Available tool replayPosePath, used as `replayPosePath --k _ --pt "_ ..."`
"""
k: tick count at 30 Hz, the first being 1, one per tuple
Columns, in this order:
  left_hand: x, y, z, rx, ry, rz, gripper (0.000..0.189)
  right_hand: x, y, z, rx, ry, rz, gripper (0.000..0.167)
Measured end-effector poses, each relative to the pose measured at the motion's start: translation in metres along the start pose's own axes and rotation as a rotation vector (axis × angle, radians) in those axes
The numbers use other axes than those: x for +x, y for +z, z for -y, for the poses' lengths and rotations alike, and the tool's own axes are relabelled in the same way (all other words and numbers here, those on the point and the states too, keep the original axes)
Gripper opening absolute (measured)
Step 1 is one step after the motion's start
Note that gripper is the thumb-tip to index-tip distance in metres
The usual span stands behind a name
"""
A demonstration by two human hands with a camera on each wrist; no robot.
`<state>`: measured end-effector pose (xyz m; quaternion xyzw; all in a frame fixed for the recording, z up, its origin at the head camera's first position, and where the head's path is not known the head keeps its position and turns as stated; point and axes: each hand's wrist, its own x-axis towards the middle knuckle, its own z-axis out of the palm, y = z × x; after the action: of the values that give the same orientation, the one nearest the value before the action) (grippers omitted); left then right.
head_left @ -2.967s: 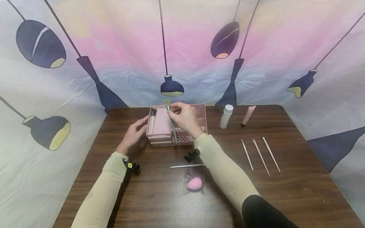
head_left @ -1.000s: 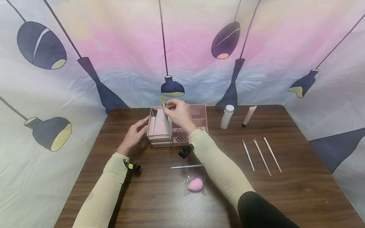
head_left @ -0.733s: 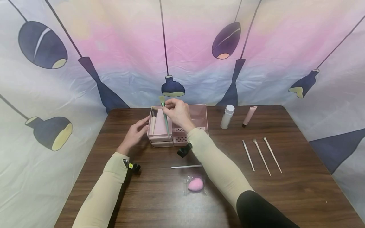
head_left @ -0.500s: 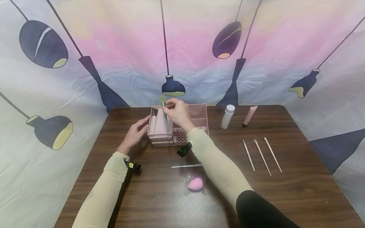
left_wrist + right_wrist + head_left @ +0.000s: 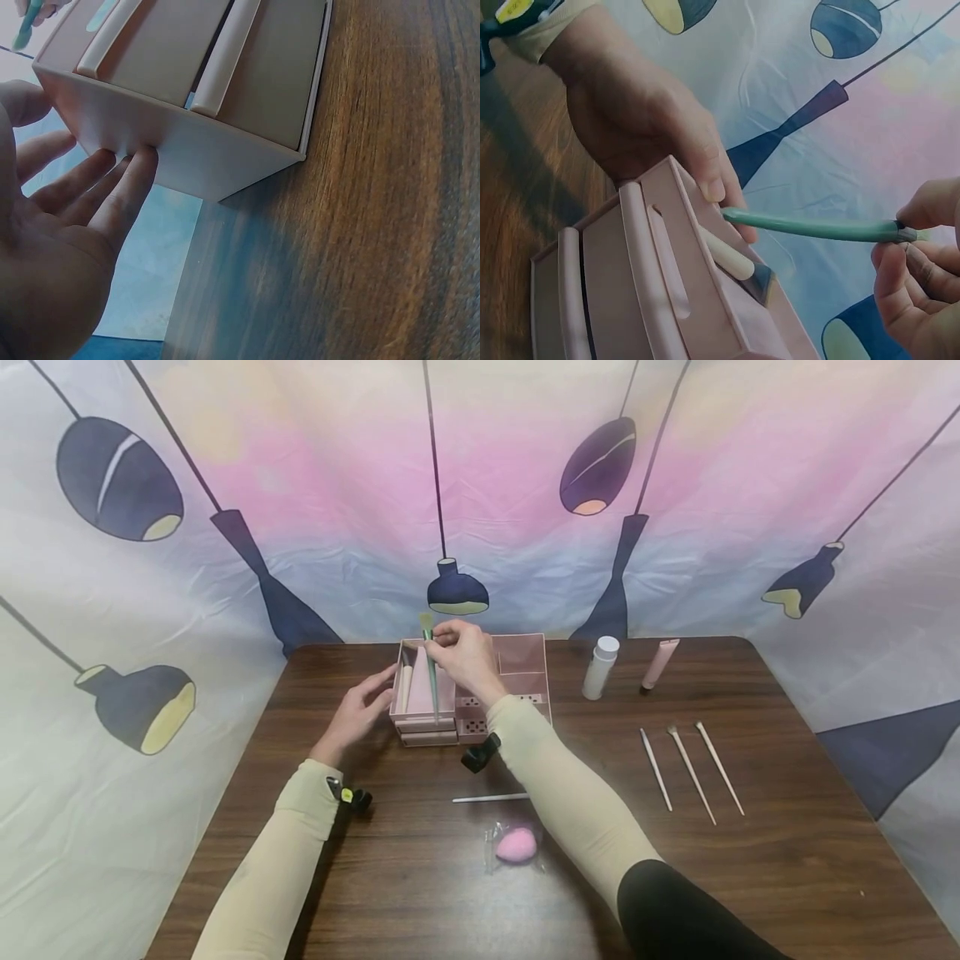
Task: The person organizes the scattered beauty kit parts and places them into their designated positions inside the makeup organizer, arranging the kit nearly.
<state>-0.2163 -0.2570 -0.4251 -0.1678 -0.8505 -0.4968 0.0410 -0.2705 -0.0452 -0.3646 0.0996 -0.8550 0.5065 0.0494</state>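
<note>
My right hand (image 5: pixel 468 656) pinches a green-handled makeup brush (image 5: pixel 432 681) just below its pale bristles, which point up. The brush hangs over the left compartment of a pink makeup organizer (image 5: pixel 522 652); its handle tip points down toward the compartment's front edge. In that compartment a pale-handled brush with dark bristles (image 5: pixel 729 255) lies along the left wall, beside a raised pink panel (image 5: pixel 422 681). Fingers extended, my left hand (image 5: pixel 358 714) rests against the organizer's left side wall, as the left wrist view shows.
A white bottle (image 5: pixel 600 668) and a pink tube (image 5: pixel 660 666) stand right of the organizer. Several slim brushes lie on the table, one of them (image 5: pixel 693 775) at the right. A white stick (image 5: pixel 489 797) and a wrapped pink makeup sponge (image 5: pixel 516 845) lie in front, near my right forearm.
My right hand has moved left with the green brush, from the organizer's middle divider to over the left compartment. My left hand stays at the organizer's side.
</note>
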Motion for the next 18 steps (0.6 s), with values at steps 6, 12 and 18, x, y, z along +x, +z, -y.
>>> replayPosePath --k 6,12,18 --pt "-0.0018 -0.001 -0.0017 0.018 -0.015 0.002 0.048 0.0007 0.0021 0.0027 -0.016 -0.028 -0.016 0.024" --pt "-0.0034 -0.0021 -0.0038 0.054 -0.021 -0.005 0.048 0.0034 0.005 0.0033 0.02 -0.005 -0.007 0.025" --pt "-0.0028 -0.0014 -0.0049 0.058 -0.03 -0.007 0.047 0.0087 0.0062 0.0028 0.053 -0.001 -0.012 0.023"
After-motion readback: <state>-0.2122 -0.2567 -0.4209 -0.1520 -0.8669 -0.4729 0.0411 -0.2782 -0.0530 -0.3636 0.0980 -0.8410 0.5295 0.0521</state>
